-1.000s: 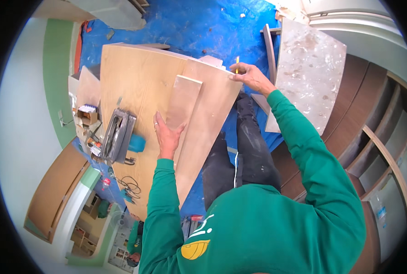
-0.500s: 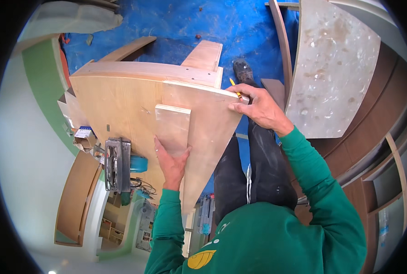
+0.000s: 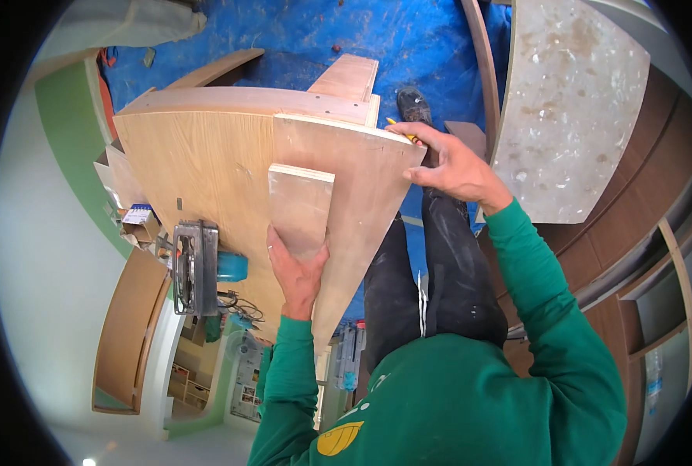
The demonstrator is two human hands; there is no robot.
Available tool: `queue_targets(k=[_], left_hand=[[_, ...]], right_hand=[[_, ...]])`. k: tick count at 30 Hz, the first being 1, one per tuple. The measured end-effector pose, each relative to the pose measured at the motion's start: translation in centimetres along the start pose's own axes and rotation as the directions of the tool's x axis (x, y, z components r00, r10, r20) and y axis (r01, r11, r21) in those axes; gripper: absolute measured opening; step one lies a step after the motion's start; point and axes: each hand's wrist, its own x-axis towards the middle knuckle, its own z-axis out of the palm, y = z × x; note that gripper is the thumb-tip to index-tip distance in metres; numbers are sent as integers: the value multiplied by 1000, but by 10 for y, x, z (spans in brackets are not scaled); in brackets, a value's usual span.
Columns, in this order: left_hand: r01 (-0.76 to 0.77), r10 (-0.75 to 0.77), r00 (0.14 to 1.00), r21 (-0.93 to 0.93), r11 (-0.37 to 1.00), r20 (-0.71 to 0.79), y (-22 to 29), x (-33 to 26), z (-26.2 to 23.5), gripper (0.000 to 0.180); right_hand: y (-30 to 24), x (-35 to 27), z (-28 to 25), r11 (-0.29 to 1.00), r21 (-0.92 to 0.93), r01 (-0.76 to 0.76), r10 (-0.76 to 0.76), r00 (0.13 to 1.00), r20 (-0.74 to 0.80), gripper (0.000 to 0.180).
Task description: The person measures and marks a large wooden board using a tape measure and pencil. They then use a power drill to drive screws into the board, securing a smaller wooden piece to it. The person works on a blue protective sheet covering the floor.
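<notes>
Two hands [image 3: 298,281] [image 3: 464,175] (left on one board [image 3: 300,203]), one pencil [image 3: 413,139]

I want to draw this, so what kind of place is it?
Probably a room being built or fixed up: there's a power saw, a short board under the person's left hand, and a blue sheet over the floor.

Flat on the wooden tabletop [image 3: 198,167]: a large tan board [image 3: 361,221], narrowing toward the near end. Flat along its left side: a smaller rectangular block [image 3: 301,208], pale layered edge facing away. By the far right corner, slanted in the right hand [image 3: 458,167]: a yellow pencil [image 3: 413,140].
</notes>
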Motion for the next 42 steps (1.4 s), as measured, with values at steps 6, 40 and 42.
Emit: queue_targets(k=[6, 40, 42], left_hand=[[-75, 73, 997, -78, 994, -22, 18, 4, 6, 115], [-233, 232, 972, 21, 972, 24, 89, 27, 15, 121], [-234, 233, 972, 34, 972, 27, 89, 26, 16, 121]], right_hand=[[-1, -2, 2, 998, 19, -68, 68, 998, -5, 66], [7, 3, -13, 979, 138, -152, 138, 984, 109, 63], [11, 4, -12, 980, 124, -156, 143, 984, 109, 63]])
